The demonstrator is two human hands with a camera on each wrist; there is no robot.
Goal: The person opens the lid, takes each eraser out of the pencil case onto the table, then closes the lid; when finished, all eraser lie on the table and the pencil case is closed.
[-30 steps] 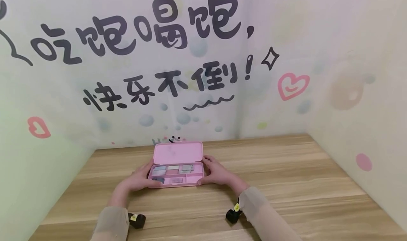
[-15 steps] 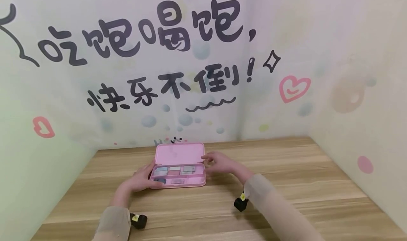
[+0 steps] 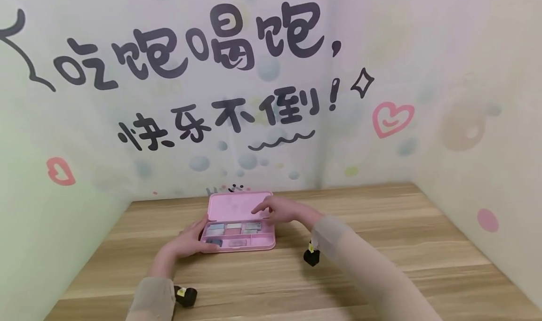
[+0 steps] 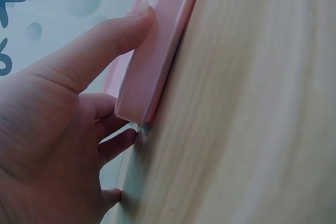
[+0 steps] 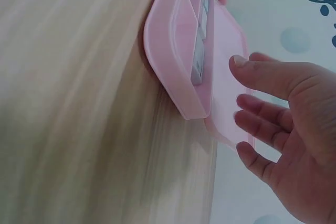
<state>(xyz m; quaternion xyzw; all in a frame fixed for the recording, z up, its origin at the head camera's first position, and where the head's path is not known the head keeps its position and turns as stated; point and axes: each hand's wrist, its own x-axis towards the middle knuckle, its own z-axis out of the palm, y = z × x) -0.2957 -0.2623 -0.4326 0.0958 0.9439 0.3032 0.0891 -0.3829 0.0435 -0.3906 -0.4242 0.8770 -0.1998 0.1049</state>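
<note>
A pink pencil case [image 3: 263,240] lies on the table with its lid [image 3: 228,209] raised at the back. Small eraser-like blocks sit in its compartments: a light blue one [image 3: 216,229], a pink-and-white one [image 3: 233,229] and a grey one [image 3: 253,226] behind, a dark one [image 3: 214,242] and a pale one [image 3: 237,243] in front. My left hand [image 3: 188,242] grips the left end, thumb [image 4: 128,31] along the front wall and fingers round the side. Over the right end, in front of the lid, hovers my right hand [image 3: 284,209], fingers loosely bent and holding nothing.
The wood-grain table [image 3: 237,283] runs back to a printed wall sheet [image 3: 381,161] right behind the case. Plain side walls stand at left and right. A small black camera [image 3: 185,296] is strapped at the left wrist, another [image 3: 312,256] at the right.
My right hand has let go of the case's right end, lifted, and moved left over the case in front of the lid. The left hand keeps its place on the left end.
</note>
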